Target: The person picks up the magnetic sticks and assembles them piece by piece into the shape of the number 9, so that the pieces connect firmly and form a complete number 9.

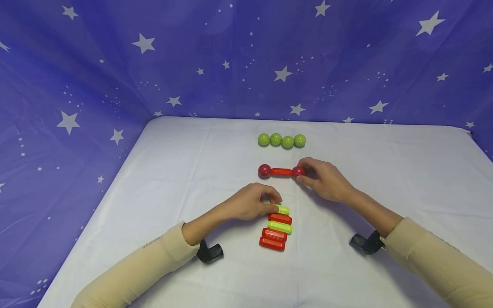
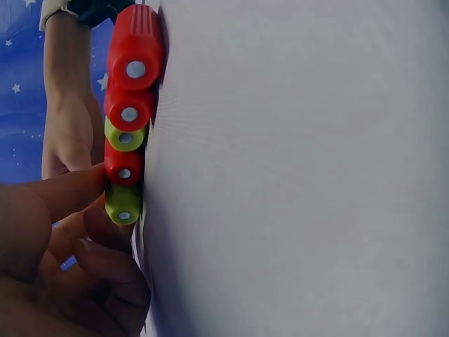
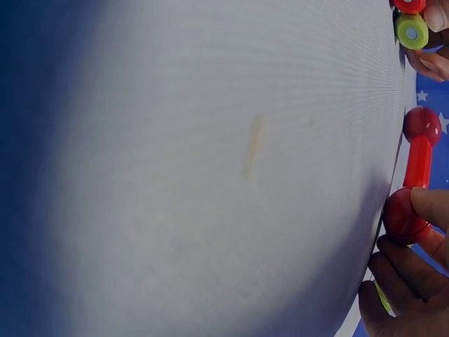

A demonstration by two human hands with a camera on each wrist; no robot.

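Observation:
My right hand (image 1: 327, 179) pinches the right red ball (image 3: 401, 216) between thumb and fingers. That ball touches one end of a red magnetic rod (image 1: 281, 172), and another red ball (image 1: 264, 171) touches the other end; the three lie in a line on the table. Lower down, my left hand (image 1: 250, 202) has its thumb and fingers around the left end of a yellow-green magnetic rod (image 1: 283, 210), the farthest of a row. Below it in the row lie a red rod (image 1: 280, 219), a yellow-green rod (image 1: 280, 227) and two more red rods (image 1: 272, 244).
Several green balls (image 1: 287, 141) sit in a touching row toward the back of the white-covered table (image 1: 215, 145). A blue curtain with white stars (image 1: 246, 51) hangs behind and at the sides. Black wrist mounts (image 1: 209, 252) stick out by both sleeves.

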